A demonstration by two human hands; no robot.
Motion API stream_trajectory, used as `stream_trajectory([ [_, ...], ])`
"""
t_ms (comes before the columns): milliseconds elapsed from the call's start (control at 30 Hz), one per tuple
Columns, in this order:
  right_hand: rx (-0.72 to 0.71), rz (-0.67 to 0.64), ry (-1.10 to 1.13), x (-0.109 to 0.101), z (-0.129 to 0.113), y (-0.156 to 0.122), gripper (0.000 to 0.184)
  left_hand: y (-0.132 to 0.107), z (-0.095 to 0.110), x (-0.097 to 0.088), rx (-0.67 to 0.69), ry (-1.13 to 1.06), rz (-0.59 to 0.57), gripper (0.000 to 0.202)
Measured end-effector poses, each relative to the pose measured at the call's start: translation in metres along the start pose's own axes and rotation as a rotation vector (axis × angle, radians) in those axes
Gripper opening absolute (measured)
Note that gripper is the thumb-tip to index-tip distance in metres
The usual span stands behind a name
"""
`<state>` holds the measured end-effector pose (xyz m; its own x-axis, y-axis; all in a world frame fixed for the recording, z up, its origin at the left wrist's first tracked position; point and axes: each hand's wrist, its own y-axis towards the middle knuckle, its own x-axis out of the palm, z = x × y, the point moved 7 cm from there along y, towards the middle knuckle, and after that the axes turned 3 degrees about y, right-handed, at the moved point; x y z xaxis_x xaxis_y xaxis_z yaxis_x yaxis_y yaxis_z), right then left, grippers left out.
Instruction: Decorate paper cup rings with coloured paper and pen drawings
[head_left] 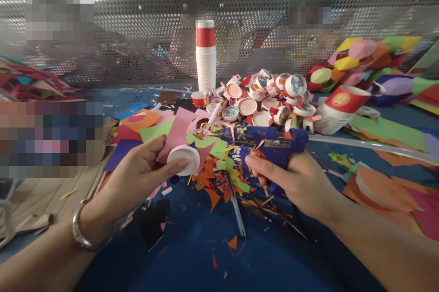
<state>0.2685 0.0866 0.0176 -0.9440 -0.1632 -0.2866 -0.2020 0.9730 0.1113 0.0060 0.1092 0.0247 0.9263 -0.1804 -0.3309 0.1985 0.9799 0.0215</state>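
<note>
My left hand [147, 168] pinches a white paper cup base [185, 164], its thumb on the round face. Pink paper [181, 127] spreads out behind and beside the base. Wrapped round the handle of a blue glue gun [274, 139] is my right hand [291, 175], with the index finger at the orange trigger. The gun's metal nozzle points left, close to the upper right of the pink paper. Under both hands lie paper scraps [206, 187] in orange, green and yellow. A clear glue stick [236, 209] rests among them.
Behind the gun is a heap of cut cup bases [247, 107]. A tall stack of paper cups [206, 63] stands before a perforated metal screen [137, 45]. More stacked cups [339, 109] lean at right. Coloured paper sheets [387, 191] lie on the blue table [192, 255]; cardboard [75, 200] is at left.
</note>
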Motion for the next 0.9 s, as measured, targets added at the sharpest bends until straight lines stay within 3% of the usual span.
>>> stream_trajectory([
  [333, 0.126, 0.062, 0.196, -0.001, 0.010, 0.007, 0.040, -0.010, 0.013, -0.004, 0.184, 0.345, 0.084, 0.025],
  [433, 0.207, 0.073, 0.225, 0.000, 0.015, 0.007, 0.043, -0.013, 0.013, 0.000, 0.145, 0.372, 0.044, 0.026],
  [567, 0.271, 0.075, 0.241, 0.001, 0.020, 0.007, 0.044, -0.014, 0.008, 0.016, 0.021, 0.100, -0.142, 0.022],
  [667, 0.271, 0.054, 0.236, 0.000, 0.019, 0.007, 0.042, -0.012, 0.003, 0.022, -0.106, -0.193, -0.189, 0.021],
  [800, 0.351, 0.035, 0.232, -0.002, 0.025, 0.007, 0.040, -0.006, -0.006, 0.018, -0.274, -0.470, -0.047, 0.023],
  [900, 0.356, 0.058, 0.263, -0.004, 0.027, 0.009, 0.038, -0.002, -0.008, 0.013, -0.319, -0.572, 0.093, 0.019],
])
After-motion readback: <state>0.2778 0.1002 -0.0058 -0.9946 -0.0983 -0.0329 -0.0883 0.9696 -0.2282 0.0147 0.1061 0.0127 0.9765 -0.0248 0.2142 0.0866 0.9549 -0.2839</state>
